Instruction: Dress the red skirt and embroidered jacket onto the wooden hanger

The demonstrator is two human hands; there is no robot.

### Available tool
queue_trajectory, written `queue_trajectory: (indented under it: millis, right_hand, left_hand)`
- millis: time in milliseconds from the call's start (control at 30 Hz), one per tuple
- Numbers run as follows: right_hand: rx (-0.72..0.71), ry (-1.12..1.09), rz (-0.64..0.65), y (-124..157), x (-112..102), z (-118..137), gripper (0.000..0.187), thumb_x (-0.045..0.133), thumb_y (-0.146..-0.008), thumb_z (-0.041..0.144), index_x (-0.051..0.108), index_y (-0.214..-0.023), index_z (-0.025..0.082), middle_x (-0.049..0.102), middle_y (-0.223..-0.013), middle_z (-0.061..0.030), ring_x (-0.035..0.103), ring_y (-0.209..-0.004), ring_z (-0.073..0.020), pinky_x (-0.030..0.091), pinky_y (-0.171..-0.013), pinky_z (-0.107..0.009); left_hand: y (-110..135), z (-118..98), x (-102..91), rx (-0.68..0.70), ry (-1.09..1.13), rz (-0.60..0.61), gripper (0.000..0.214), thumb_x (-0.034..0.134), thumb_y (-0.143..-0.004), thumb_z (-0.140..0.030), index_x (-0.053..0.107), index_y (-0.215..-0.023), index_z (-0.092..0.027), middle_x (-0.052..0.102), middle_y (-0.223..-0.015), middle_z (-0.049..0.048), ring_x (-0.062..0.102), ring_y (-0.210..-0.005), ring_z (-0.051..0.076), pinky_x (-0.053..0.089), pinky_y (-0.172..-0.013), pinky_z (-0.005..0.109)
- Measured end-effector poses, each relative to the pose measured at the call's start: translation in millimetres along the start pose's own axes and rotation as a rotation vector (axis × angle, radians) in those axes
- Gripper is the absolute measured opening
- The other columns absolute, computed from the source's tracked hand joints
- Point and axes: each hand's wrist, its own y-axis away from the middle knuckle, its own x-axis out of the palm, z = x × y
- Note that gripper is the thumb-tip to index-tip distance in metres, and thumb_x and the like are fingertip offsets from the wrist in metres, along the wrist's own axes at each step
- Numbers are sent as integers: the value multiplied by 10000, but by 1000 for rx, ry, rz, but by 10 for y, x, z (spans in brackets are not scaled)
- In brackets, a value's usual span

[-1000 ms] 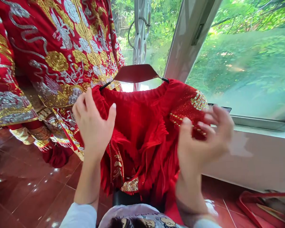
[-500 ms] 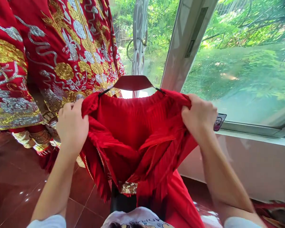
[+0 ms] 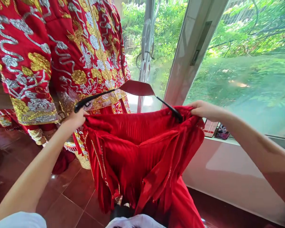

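Note:
A red pleated garment [image 3: 137, 152] with gold beaded trim hangs stretched between my two hands. My left hand [image 3: 77, 120] is closed on its left upper edge, just below the bare black end of the hanger [image 3: 92, 99]. My right hand [image 3: 200, 109] pinches the right upper edge. The hanger's right end still sits inside the garment by that hand, while its left end is out in the open. A dark red panel [image 3: 137, 87] covers the middle of the hanger, and its metal hook [image 3: 139, 60] goes up to the window grille.
To the left hangs a red jacket [image 3: 83, 57] with gold and silver embroidery, close to my left arm. Two phones [image 3: 211, 128] rest on the window sill behind my right hand. The window [image 3: 247, 82] is at the right, above a pale wall [image 3: 228, 167]. Dark red tiles [image 3: 73, 186] cover the floor.
The garment's left side has come off the hanger's left arm, which is now exposed. Both hands have moved lower and the garment is pulled wider. A second phone has come into sight.

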Motion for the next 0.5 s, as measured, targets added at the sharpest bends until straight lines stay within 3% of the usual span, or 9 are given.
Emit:
queue_trajectory:
  millis: [100, 167, 233, 300, 400, 433, 500]
  right_hand:
    - [-13, 19, 327, 17, 235, -284, 520, 338, -587, 5, 746, -892, 110, 704, -705, -24, 630, -638, -142, 453, -614, -226]
    - [-82, 149, 258, 48, 371, -509, 536, 376, -554, 10, 753, -917, 129, 720, -778, -40, 656, -771, -185, 482, -707, -257]
    - [-147, 322, 102, 105, 480, -736, 541, 434, -540, 16, 750, -962, 135, 722, -856, -73, 646, -892, -233, 479, -802, -307]
    - [-168, 388, 30, 191, 551, -922, 499, 483, -538, 39, 752, -944, 151, 721, -878, -83, 637, -917, -252, 474, -822, -327]
    - [-94, 179, 217, 309, 567, -1030, 343, 513, -556, 112, 749, -793, 187, 721, -788, -37, 646, -803, -219, 492, -729, -290]
    - [-43, 79, 270, 329, 549, -1015, 293, 520, -562, 138, 741, -749, 185, 715, -744, -29, 642, -750, -208, 491, -683, -280]
    - [64, -125, 254, 332, 497, -936, 231, 541, -564, 175, 721, -709, 167, 694, -678, -29, 621, -664, -186, 480, -621, -270]
  left_hand:
    - [263, 118, 375, 12, -115, 65, 198, 477, -704, -78, 645, -701, -182, 702, -812, 127, 662, -908, 280, 487, -818, 343]
    - [447, 230, 585, 82, -171, 49, 161, 474, -741, -104, 588, -662, -186, 681, -821, 141, 657, -901, 282, 479, -797, 332]
    - [605, 359, 771, 107, -117, 74, 129, 533, -724, -146, 531, -605, -197, 653, -762, 120, 662, -808, 280, 478, -720, 320]
    - [728, 477, 943, 66, 86, 257, 183, 618, -671, -209, 491, -539, -203, 593, -617, 63, 640, -618, 256, 458, -592, 304]
    - [825, 583, 1138, 10, 428, 641, 257, 697, -606, -323, 510, -490, -190, 496, -467, -10, 538, -435, 187, 401, -470, 268]
    - [830, 599, 1170, 22, 503, 689, 273, 711, -596, -350, 526, -486, -182, 479, -447, -22, 506, -423, 161, 383, -457, 249]
    - [806, 610, 1168, 56, 614, 625, 297, 741, -582, -364, 544, -479, -166, 469, -434, -37, 451, -428, 113, 354, -452, 214]
